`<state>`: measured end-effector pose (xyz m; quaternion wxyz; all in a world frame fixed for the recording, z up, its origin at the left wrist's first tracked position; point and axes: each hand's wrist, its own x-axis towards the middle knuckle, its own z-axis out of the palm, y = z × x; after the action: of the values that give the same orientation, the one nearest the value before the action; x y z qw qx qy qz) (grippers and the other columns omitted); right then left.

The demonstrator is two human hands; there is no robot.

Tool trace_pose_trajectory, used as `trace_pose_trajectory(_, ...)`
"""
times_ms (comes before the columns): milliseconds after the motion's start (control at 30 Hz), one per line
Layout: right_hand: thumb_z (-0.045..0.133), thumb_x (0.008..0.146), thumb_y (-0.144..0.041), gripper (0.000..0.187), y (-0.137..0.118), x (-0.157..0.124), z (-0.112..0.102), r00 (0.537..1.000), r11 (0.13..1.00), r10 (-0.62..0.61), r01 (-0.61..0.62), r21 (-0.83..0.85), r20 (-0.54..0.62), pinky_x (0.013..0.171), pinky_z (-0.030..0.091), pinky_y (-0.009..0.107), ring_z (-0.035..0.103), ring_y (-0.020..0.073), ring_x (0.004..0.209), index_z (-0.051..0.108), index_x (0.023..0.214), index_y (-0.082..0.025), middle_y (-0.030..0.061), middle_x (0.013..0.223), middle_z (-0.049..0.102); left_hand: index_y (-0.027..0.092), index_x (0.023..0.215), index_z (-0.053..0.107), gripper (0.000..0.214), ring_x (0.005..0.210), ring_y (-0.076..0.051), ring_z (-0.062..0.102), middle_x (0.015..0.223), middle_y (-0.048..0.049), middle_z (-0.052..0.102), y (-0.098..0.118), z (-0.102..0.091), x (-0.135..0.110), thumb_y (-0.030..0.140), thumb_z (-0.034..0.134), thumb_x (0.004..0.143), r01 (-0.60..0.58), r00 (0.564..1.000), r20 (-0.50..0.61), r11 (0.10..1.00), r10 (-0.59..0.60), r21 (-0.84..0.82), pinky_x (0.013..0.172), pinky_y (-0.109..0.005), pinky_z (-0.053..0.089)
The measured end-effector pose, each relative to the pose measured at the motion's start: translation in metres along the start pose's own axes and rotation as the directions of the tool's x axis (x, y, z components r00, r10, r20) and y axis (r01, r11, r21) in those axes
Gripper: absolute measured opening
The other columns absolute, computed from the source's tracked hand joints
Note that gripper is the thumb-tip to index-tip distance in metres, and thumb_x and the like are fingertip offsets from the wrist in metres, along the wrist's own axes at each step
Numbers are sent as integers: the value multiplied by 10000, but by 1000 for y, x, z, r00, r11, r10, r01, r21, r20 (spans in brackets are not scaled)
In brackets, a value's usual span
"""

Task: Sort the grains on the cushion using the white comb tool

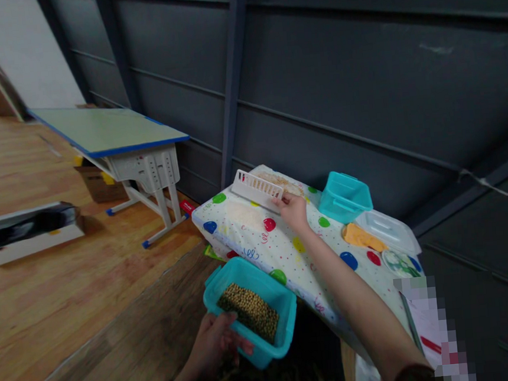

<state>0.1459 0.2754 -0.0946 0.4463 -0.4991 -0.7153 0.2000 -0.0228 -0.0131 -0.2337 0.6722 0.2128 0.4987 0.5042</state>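
My left hand (218, 339) grips the near rim of a turquoise plastic box (283, 306), held off the front edge of the table. Dried beans (251, 309), yellowish with darker green ones along the near side, lie in it. My right hand (294, 211) reaches across the table, its fingers closed on the right end of a long white plastic rack (258, 189) with a row of slots. Behind the rack, a patch of tan grains (280, 181) lies on the table. A pale patch (242, 215), perhaps fine grains, is spread in front of it.
A balloon-print cloth covers the table (305, 269). On its right stand a second turquoise box (343, 197), a clear lid (389, 232), an orange cloth (362, 237) and a round greenish item (400, 263). A dark panelled wall (337, 76) rises behind. A desk (110, 129) stands left.
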Motion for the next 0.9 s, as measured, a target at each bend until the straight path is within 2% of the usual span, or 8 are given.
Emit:
trace_pose_trajectory(67,689,840,-348,284,0,5,-2,999,1000,23,-23,-5,-23,681,400,322,516,190,652,575,602,-242,-21,596,557,244,512,652,477,390,-225,601,414,-83,668,-1,-1,1,658,753,728,-12,1000,9,1000,11,23,386,-319,486)
trace_pose_trajectory(167,699,837,-311,353,0,8,-4,999,997,38,-40,-64,-38,681,375,315,469,174,633,497,554,-252,-43,552,489,243,474,647,493,365,-206,550,415,-96,670,-1,-1,1,646,724,746,-13,1000,5,999,12,44,387,-329,480)
trace_pose_trajectory(267,715,827,-268,430,-3,2,-2,999,994,34,-36,-105,-27,653,319,312,412,154,606,405,529,-261,-63,525,413,246,524,657,450,397,-234,608,421,-88,673,-1,-1,0,636,752,728,-5,1000,-21,1000,6,18,388,-327,476)
trace_pose_trajectory(367,709,837,-256,421,-6,-9,1,1000,996,16,-16,-84,1,642,313,315,413,152,594,413,538,-260,-64,526,408,238,542,658,462,384,-227,600,407,-75,656,0,1,-1,651,770,716,4,1000,-23,1000,-4,1,388,-327,475)
trace_pose_trajectory(467,701,853,-273,405,-9,-19,5,1000,999,-4,6,-52,28,633,322,322,425,155,578,437,546,-262,-57,533,441,233,521,643,503,358,-206,561,397,-72,642,0,2,-1,681,780,702,-3,1000,-14,1000,3,7,380,-324,468)
trace_pose_trajectory(600,696,871,-309,391,-14,-27,2,999,997,-19,21,-71,28,627,327,324,460,163,576,460,562,-264,-42,547,492,244,585,644,489,406,-244,643,410,-54,653,0,2,-3,695,803,687,-6,1000,-30,1000,6,6,386,-322,471)
trace_pose_trajectory(767,652,917,-336,332,-20,-36,-17,996,985,-22,6,-173,-90,655,361,317,528,182,595,528,620,-254,-21,576,556,258,586,640,469,388,-227,609,399,-50,655,1,2,-3,694,779,686,-7,999,-33,1000,8,26,391,-325,473)
trace_pose_trajectory(900,641,941,-315,291,-21,-55,-25,998,951,-31,13,-309,-55,659,364,305,578,192,608,592,663,-245,20,633,657,286,659,608,444,383,-230,598,399,-27,660,0,4,-4,685,799,688,6,999,-49,1000,-6,0,406,-335,494)
